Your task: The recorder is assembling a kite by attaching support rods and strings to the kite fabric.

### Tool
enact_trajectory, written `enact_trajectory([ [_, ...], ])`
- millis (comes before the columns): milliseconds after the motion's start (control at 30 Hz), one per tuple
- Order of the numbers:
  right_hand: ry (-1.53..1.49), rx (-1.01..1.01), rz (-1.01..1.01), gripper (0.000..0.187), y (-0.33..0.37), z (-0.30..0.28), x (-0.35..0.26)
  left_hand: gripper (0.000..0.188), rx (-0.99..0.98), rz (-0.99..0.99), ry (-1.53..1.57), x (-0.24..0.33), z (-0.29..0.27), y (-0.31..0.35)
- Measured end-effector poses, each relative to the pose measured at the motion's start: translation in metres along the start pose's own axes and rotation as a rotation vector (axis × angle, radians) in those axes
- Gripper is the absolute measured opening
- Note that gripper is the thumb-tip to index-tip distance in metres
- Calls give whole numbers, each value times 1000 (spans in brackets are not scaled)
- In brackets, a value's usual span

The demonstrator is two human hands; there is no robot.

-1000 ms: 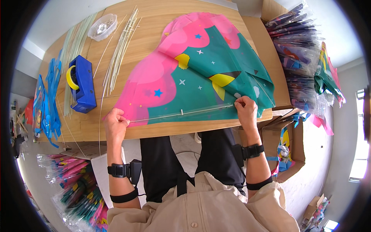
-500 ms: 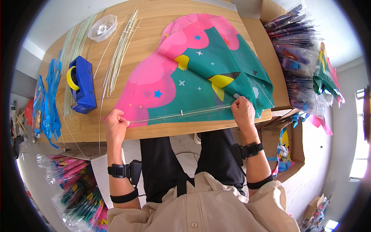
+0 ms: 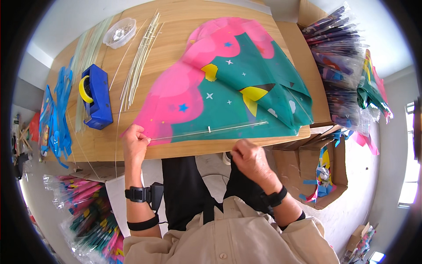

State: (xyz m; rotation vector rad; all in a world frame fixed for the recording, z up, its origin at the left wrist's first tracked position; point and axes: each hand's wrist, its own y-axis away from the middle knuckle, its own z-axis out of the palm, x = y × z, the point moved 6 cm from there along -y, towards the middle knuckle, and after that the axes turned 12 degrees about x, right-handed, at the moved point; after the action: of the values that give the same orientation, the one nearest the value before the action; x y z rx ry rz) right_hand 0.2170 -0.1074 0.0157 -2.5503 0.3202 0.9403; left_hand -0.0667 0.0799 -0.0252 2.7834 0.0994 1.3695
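A pink and green plastic sheet with stars and clouds, which looks like a kite [image 3: 211, 110], lies partly folded on the table. Along its near edge runs a thin pale rod [image 3: 237, 126] with a small white piece near its middle. My left hand [image 3: 135, 143] pinches the kite's pink left corner at the rod's end. Closer to me than the table's front edge, my right hand [image 3: 251, 159] is curled closed, apart from the sheet. No object shows in it.
A blue tape dispenser [image 3: 97, 97] stands at the left, beside thin rods [image 3: 140, 61] and a clear plastic tub [image 3: 118, 33]. Blue strips [image 3: 61, 110] lie farther left. Bagged goods [image 3: 336, 70] are stacked on the right; an open carton [image 3: 332, 198] stands below.
My right hand has let go of the rod's right end and moved left and toward me, off the table. My left hand still pinches the left corner.
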Motion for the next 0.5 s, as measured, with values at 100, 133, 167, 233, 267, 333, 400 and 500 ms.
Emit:
enact_trajectory([
  [100, -30, -16, 13, 8, 4, 6, -7, 31, -1, 18, 2, 2, 0, 1],
  [133, -35, -9, 24, 8, 4, 7, -5, 31, 1, 31, 2, 2, 0, 0],
  [167, -42, -3, 36, 7, 4, 7, -4, 31, 4, 44, -1, 2, 0, 0],
  [233, -35, -7, 15, 11, 2, 5, -8, 31, 5, 22, -9, 2, 0, 1],
  [267, -35, -9, 6, 14, 2, 4, -11, 31, 6, 12, -17, 2, -2, 1],
  [333, 1, -22, -139, 23, -1, 4, -22, 31, -1, -1, 14, 1, -1, 1],
  [400, 4, -67, -236, 31, 0, 9, -34, 31, -4, -13, 35, -4, -2, -1],
  [500, -34, -168, -331, 39, 7, 24, -53, 31, -13, -29, 62, -8, -3, -4],
])
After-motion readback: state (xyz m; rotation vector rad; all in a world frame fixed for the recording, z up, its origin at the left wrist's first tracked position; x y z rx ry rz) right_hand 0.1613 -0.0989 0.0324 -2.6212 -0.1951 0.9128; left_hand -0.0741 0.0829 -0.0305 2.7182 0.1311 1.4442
